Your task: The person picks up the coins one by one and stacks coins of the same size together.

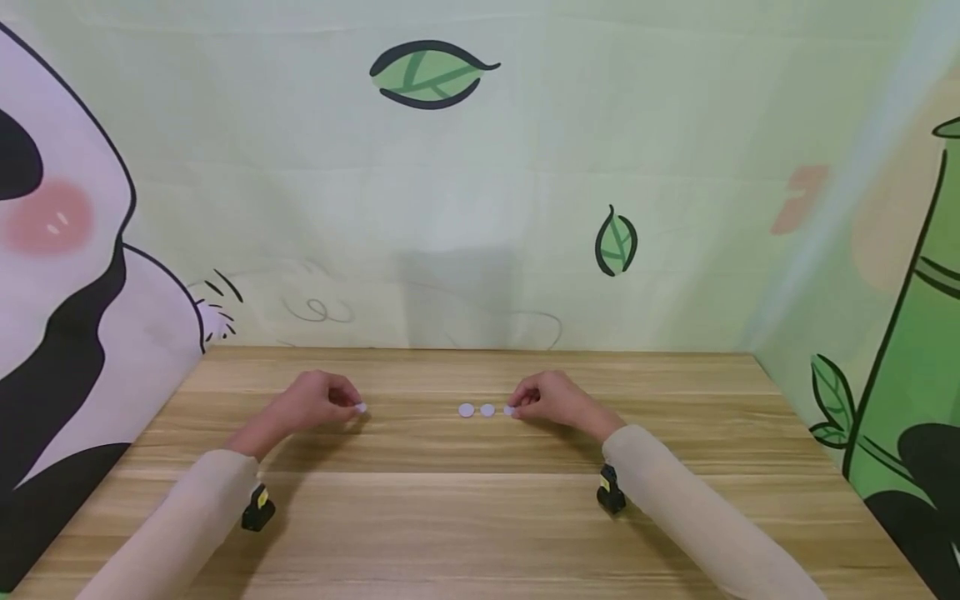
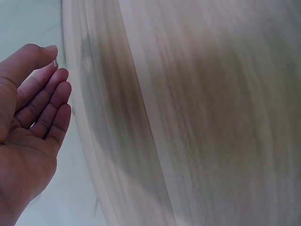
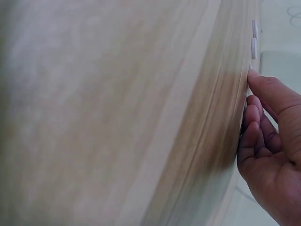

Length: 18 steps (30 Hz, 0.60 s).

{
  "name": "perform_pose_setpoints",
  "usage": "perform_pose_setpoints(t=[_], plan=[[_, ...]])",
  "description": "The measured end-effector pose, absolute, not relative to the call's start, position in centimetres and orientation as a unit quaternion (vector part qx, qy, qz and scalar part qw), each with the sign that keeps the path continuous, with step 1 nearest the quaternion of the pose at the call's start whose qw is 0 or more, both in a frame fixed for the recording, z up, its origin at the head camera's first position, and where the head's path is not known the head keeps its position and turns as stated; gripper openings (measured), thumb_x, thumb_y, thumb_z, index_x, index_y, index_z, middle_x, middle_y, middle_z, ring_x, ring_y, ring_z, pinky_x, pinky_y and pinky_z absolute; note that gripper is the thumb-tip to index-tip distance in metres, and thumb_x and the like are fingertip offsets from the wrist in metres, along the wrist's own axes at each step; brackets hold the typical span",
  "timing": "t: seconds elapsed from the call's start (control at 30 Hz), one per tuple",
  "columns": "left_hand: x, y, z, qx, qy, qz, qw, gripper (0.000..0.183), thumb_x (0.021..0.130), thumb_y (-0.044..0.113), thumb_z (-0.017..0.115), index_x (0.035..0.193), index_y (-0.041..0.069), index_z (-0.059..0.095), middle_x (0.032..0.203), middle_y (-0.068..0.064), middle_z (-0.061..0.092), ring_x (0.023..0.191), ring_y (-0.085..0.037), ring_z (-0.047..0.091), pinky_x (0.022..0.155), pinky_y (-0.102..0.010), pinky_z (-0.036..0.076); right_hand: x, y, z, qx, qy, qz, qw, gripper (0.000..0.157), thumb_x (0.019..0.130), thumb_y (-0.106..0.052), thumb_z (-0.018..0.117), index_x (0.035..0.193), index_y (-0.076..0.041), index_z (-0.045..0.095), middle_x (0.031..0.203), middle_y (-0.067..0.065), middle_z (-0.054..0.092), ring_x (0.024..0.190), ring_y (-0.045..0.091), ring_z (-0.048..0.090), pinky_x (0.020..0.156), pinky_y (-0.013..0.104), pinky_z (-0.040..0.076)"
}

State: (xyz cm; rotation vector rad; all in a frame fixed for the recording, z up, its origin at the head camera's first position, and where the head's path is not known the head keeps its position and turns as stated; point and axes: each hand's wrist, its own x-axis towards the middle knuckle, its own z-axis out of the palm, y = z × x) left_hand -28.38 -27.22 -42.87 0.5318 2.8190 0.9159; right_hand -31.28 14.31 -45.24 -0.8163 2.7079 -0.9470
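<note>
My left hand (image 1: 318,400) pinches a small white disc (image 1: 362,407) between thumb and fingertips, above the wooden table on the left side. In the left wrist view the disc (image 2: 55,62) shows as a thin pale edge between thumb and index finger, the other fingers loosely bent. Two flat round white discs, one (image 1: 466,411) on the left and one (image 1: 487,411) beside it, lie in a row near the table's middle. At the row's right end my right hand (image 1: 551,400) pinches a third disc (image 1: 509,411), fingertips right at the tabletop and partly covering it.
The wooden table (image 1: 465,517) ends at a cloth backdrop (image 1: 480,183) printed with leaves, a panda and bamboo. Small black wrist devices, one on the left (image 1: 258,510) and one on the right (image 1: 611,492), hang under the beige sleeves.
</note>
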Motion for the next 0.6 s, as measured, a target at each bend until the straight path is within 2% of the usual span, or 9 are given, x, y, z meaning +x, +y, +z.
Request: perform_pose_setpoints(t=[0.6], plan=[[-28.9,-24.9,-42.6,0.187,0.926,0.318,0.073,0.011,0.089,0.017,0.079,0.093,0.007,0.074,0.087,0.000,0.071,0.080,-0.015,0.062,0.070,-0.028,0.053,-31.3,14.2,-45.3,-0.265,0.908,-0.313,0.081,0.007,0.089,-0.014,0.079,0.096,-0.011,0.079,0.083,-0.005,0.069,0.075,0.007,0.056,0.070,0.022,0.049]])
